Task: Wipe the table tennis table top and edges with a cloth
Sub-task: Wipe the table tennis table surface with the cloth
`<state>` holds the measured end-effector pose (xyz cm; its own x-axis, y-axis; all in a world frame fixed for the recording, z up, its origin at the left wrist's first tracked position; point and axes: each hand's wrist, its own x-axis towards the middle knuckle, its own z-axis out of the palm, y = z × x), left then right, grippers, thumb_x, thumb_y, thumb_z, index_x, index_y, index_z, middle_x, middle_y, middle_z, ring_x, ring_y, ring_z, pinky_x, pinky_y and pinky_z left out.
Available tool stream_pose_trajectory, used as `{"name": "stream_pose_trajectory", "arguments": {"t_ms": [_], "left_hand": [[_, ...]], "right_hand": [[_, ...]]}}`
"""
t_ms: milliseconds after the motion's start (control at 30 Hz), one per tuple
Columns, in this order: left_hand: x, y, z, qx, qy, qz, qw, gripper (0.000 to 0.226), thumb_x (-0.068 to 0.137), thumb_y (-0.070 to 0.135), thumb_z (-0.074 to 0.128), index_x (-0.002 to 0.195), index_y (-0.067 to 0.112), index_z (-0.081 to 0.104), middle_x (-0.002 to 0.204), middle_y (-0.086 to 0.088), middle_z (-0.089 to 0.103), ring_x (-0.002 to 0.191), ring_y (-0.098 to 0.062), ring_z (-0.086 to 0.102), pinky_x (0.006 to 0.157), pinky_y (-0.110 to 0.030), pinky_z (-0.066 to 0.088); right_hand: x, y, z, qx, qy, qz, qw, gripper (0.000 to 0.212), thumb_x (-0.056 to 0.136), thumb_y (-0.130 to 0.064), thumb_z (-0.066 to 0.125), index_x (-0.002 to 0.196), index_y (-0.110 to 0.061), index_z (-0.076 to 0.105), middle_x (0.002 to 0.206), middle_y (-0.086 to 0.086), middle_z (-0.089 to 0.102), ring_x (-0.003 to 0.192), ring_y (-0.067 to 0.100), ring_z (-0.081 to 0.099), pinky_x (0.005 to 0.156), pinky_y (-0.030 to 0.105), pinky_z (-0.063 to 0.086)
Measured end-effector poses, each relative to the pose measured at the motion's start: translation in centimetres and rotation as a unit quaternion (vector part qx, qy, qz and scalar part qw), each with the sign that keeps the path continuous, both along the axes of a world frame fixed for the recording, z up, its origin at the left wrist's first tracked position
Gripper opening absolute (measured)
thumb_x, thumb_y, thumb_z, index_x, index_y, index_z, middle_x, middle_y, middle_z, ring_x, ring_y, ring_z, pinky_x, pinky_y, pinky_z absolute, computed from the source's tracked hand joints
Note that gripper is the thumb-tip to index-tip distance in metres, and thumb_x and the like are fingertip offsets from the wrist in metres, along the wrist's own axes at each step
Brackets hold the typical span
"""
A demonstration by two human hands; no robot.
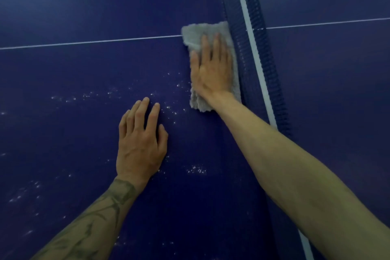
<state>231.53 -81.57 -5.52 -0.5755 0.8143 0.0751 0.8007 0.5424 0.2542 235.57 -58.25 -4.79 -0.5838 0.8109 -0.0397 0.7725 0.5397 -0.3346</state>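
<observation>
Blue bench (84, 2) is crossed by a net (251, 34) w/ white top tape; a thin white line (84, 42) meets the net at right angles. White specks (168, 107) dot the bench on the hands' side of the net. Grey cloth (196, 31) lies flat against the net's foot, over the line. R arm is stretched out; R hand (211, 69) is flat on the cloth, fingers straight, pressing. L hand (141, 139), further from the net, rests palm-down on bare bench, fingers relaxed, holding nothing.
</observation>
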Motion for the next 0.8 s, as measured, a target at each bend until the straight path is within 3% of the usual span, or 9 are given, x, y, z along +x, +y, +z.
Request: {"name": "stream_pose_trajectory", "arguments": {"t_ms": [100, 233, 300, 400, 533, 600, 700, 800], "left_hand": [[0.0, 0.1, 0.4, 0.001, -0.003, 0.001, 1.000, 0.052, 0.105, 0.025, 0.044, 0.153, 0.007, 0.046, 0.162, -0.017, 0.037, 0.153, -0.033, 0.032, 0.128, -0.051, 0.022], [0.1, 0.2, 0.5, 0.004, -0.008, 0.005, 1.000, 0.051, 0.104, 0.024, 0.046, 0.152, 0.005, 0.048, 0.161, -0.018, 0.038, 0.153, -0.033, 0.033, 0.128, -0.052, 0.023], [0.0, 0.2, 0.4, 0.003, -0.006, 0.003, 1.000, 0.051, 0.104, 0.023, 0.047, 0.152, 0.005, 0.048, 0.161, -0.018, 0.039, 0.153, -0.033, 0.033, 0.128, -0.053, 0.024], [-0.1, 0.2, 0.4, 0.004, -0.006, 0.003, 1.000, 0.052, 0.103, 0.023, 0.048, 0.152, 0.006, 0.048, 0.161, -0.017, 0.039, 0.153, -0.033, 0.033, 0.127, -0.053, 0.024], [-0.1, 0.2, 0.6, 0.002, -0.011, 0.005, 1.000, 0.053, 0.103, 0.023, 0.048, 0.153, 0.006, 0.047, 0.161, -0.017, 0.038, 0.153, -0.033, 0.032, 0.129, -0.050, 0.021], [-0.1, 0.3, 0.6, 0.003, -0.012, 0.007, 1.000, 0.053, 0.103, 0.023, 0.049, 0.152, 0.006, 0.048, 0.161, -0.017, 0.038, 0.153, -0.033, 0.032, 0.129, -0.050, 0.021], [-0.1, 0.3, 0.5, -0.001, -0.013, 0.007, 1.000, 0.052, 0.103, 0.024, 0.048, 0.153, 0.007, 0.048, 0.162, -0.016, 0.038, 0.154, -0.032, 0.032, 0.128, -0.052, 0.023], [-0.2, 0.3, 0.6, -0.003, -0.017, 0.006, 1.000, 0.053, 0.103, 0.024, 0.048, 0.153, 0.006, 0.048, 0.162, -0.016, 0.038, 0.153, -0.032, 0.032, 0.128, -0.052, 0.024]], "right_hand": [[2.2, -2.0, -0.2, 0.010, 0.013, 0.105, 0.994, 0.058, 0.116, -0.041, 0.024, 0.170, -0.020, 0.022, 0.178, 0.011, 0.015, 0.165, 0.025, 0.010, 0.134, 0.042, 0.003], [3.5, 1.8, 0.0, 0.027, 0.018, 0.003, 0.999, 0.048, 0.114, -0.036, 0.029, 0.155, -0.014, 0.044, 0.167, 0.011, 0.036, 0.155, 0.029, 0.032, 0.132, 0.046, 0.018], [1.3, 4.0, 0.3, 0.017, -0.010, -0.027, 0.999, 0.054, 0.115, -0.039, 0.025, 0.163, -0.017, 0.033, 0.173, 0.011, 0.025, 0.161, 0.029, 0.022, 0.133, 0.048, 0.014], [-1.3, 2.3, 0.3, 0.017, -0.047, 0.060, 0.997, 0.062, 0.115, -0.043, 0.017, 0.172, -0.020, 0.004, 0.179, 0.011, -0.001, 0.166, 0.027, -0.002, 0.134, 0.049, 0.000], [2.5, -3.7, -0.1, 0.025, -0.021, 0.197, 0.980, 0.062, 0.114, -0.044, 0.022, 0.171, -0.021, 0.017, 0.179, 0.010, 0.010, 0.166, 0.025, 0.007, 0.135, 0.044, 0.003], [4.1, -2.6, 0.0, 0.025, -0.032, 0.160, 0.986, 0.061, 0.114, -0.044, 0.024, 0.171, -0.022, 0.017, 0.179, 0.008, 0.009, 0.166, 0.024, 0.006, 0.135, 0.044, 0.002], [1.8, 0.9, 0.3, 0.010, -0.066, 0.020, 0.998, 0.064, 0.115, -0.044, 0.025, 0.172, -0.022, 0.009, 0.179, 0.010, 0.002, 0.166, 0.026, -0.001, 0.134, 0.047, 0.000], [-1.7, -1.1, 0.6, 0.007, -0.056, 0.042, 0.997, 0.065, 0.115, -0.045, 0.024, 0.172, -0.021, 0.006, 0.179, 0.012, 0.000, 0.166, 0.029, -0.001, 0.134, 0.047, -0.001]]}}
